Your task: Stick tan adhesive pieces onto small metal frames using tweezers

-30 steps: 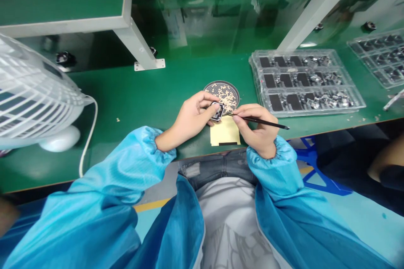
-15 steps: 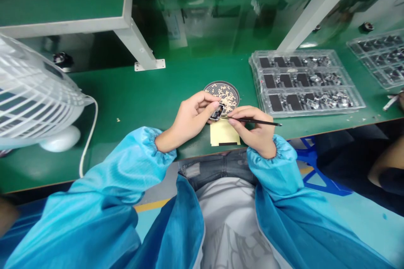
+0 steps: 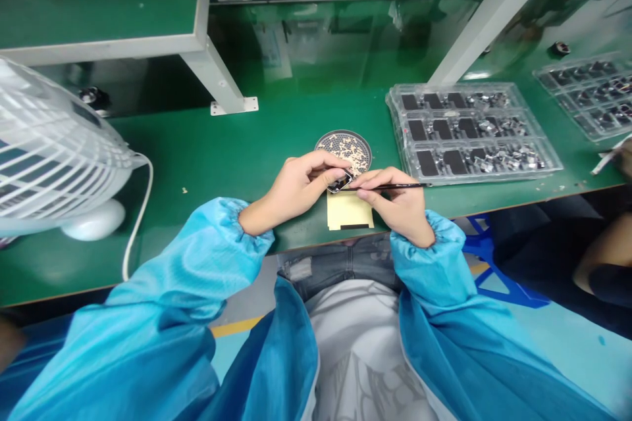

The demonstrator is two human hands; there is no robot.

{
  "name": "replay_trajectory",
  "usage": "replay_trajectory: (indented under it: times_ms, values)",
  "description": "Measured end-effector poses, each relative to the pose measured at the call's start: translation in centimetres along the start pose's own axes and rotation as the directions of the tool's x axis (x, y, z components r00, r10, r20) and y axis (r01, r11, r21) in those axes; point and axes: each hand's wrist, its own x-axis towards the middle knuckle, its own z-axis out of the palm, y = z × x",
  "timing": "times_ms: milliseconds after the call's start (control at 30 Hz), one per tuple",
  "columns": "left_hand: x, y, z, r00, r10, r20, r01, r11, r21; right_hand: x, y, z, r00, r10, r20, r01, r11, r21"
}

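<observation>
My left hand (image 3: 296, 185) pinches a small square part with a dark face and silver rim (image 3: 340, 181) just above the green bench. My right hand (image 3: 399, 202) grips a thin black tool (image 3: 395, 186) like a pen, its tip touching the part's right side. Both hands hover over a pale yellow sheet (image 3: 348, 210) lying at the bench's front edge. Right behind them sits a round dark dish (image 3: 344, 145) filled with several tiny light pieces.
A clear tray (image 3: 471, 133) of dark and silver parts lies to the right, with another tray (image 3: 590, 95) farther right. A white fan (image 3: 54, 151) with its cable stands at left. White shelf legs (image 3: 217, 79) rise behind. Another person's arm (image 3: 600, 256) is at far right.
The tool has swung to lie nearly level, and the part is tilted flatter in my left fingers. The view has shifted slightly.
</observation>
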Motion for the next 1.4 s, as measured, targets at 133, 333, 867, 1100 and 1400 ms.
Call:
replay_trajectory:
  times_ms: [133,333,867,1100,1400]
  values:
    - [0.6,-0.2,0.0,0.988,-0.151,0.01,0.15,0.965,-0.214,-0.3,0.0,-0.1,0.999,0.043,0.015,-0.044,0.997,0.057]
    - [1.5,-0.5,-0.8,0.924,-0.364,-0.119,0.295,0.873,-0.388,-1.4,-1.7,-2.5,0.98,0.121,0.16,-0.125,0.992,0.02]
    - [1.2,-0.4,-0.5,0.878,-0.471,0.087,0.472,0.82,-0.324,8.5,-2.8,-24.1,0.781,0.285,-0.555,-0.604,0.12,-0.788]
    - [1.1,0.1,-0.4,0.895,-0.443,0.055,0.436,0.843,-0.315,8.6,-1.8,-24.5,0.813,0.191,-0.55,-0.582,0.25,-0.774]
    - [0.7,0.4,0.1,0.881,-0.467,0.077,0.466,0.829,-0.309,5.0,-6.2,-11.5,0.936,0.148,-0.319,-0.276,0.87,-0.407]
